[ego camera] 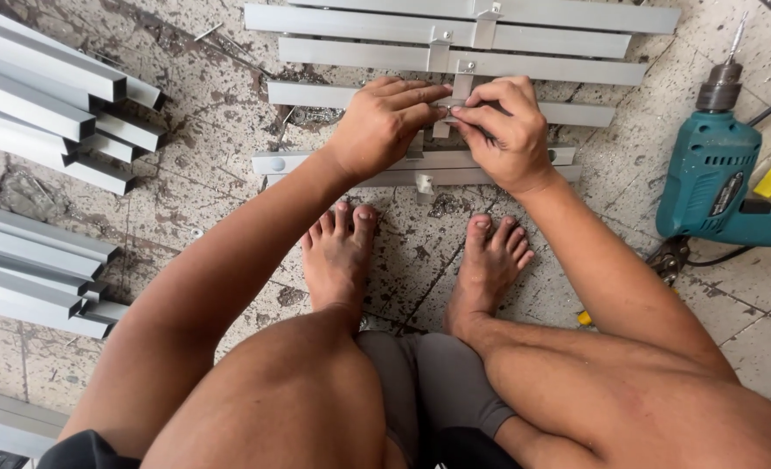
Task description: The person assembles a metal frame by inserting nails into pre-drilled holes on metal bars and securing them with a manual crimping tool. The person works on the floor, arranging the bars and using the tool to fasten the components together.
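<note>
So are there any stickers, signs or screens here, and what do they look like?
Label on the teal electric drill: a dark, narrow plate with pale marks, on the drill's side, lying on the tiled floor at the right.
No packages, signs or screens show anywhere else.

Drill (717,178) right of slat frame (455,61); bar stacks (47,104) left.

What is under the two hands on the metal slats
Under the left hand and right hand lie grey aluminium slats joined by a central bracket strip on the tiled floor. What the fingertips pinch between them is covered.
</note>
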